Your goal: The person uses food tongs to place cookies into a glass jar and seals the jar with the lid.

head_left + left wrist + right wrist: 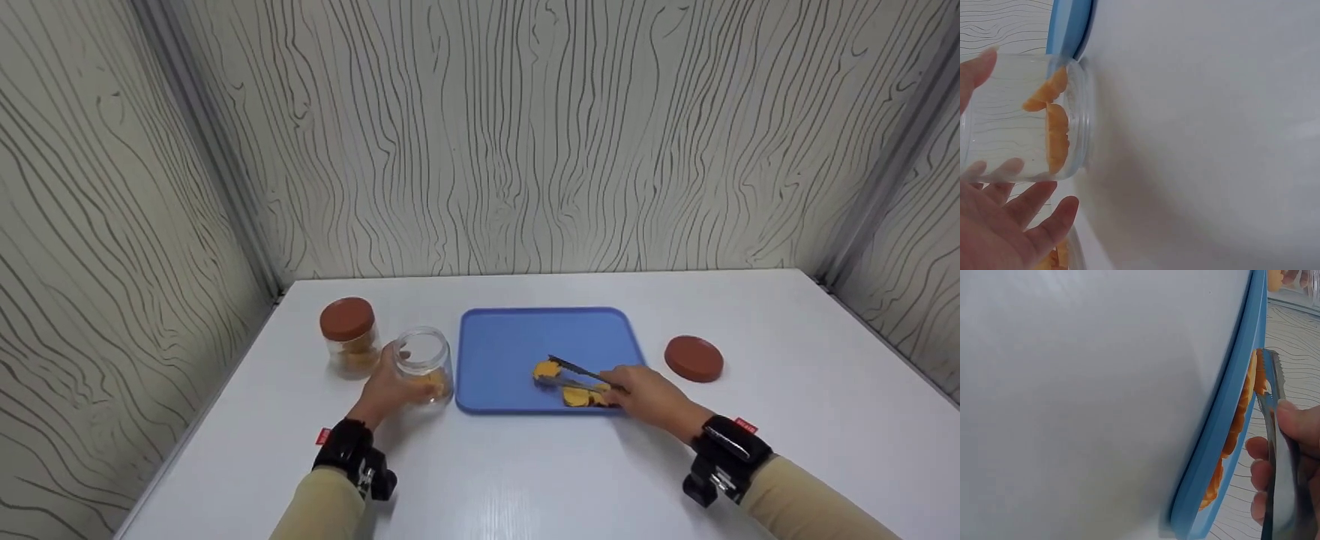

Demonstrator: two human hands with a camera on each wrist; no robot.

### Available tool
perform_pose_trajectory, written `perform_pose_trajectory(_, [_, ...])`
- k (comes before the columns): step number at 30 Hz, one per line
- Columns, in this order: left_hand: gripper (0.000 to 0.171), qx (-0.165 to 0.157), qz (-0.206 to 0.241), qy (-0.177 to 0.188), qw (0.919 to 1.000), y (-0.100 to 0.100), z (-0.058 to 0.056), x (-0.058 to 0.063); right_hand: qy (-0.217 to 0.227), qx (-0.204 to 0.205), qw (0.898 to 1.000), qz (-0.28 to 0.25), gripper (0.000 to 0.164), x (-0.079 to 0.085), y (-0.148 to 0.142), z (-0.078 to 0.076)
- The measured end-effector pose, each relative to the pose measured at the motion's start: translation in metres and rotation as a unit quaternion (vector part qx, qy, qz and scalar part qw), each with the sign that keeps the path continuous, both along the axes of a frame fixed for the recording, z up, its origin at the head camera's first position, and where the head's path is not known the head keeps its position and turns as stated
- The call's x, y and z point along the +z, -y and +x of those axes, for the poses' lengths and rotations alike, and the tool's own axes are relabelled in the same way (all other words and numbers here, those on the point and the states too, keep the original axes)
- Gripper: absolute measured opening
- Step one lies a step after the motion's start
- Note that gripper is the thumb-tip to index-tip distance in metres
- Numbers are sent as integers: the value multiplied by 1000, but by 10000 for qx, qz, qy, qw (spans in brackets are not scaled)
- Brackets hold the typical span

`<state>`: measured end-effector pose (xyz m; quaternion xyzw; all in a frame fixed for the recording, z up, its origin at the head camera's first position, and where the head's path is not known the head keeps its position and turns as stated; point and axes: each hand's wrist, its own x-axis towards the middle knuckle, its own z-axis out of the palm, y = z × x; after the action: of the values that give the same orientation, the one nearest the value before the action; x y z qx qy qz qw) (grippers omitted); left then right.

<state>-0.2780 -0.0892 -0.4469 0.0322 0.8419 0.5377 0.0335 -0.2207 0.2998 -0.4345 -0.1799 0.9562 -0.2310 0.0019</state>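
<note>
My left hand [390,388] holds an open clear jar [424,352] upright on the table, thumb on one side and fingers on the other. Two orange pieces [1058,138], wavy-edged like cut slices, lie at the jar's bottom. In my right hand [646,397] is a pair of metal tongs [1283,495], gripped between thumb and fingers. The tongs' serrated tips stand on either side of an orange piece [547,369] on the blue tray [510,330]; how firmly they pinch it I cannot tell. More orange pieces [576,397] lie along the tray's near edge, partly under the tongs.
Left of the open jar stands another clear jar [351,360] with orange pieces inside and a reddish-brown lid [346,318] on it. A loose lid [694,358] of the same colour lies right of the tray. Wood-patterned panels [480,150] enclose the white table [487,472].
</note>
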Motion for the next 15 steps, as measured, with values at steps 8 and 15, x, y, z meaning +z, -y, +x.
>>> perform_pose_trajectory(8, [104,-140,180,-317,9992,1,1,-2,-207,109,9997,-108,33,3,2,2])
perform_pose_trajectory(15, [100,-213,534,-386,9976,-1,0,-4,-258,67,9994,-204,33,5,2,1])
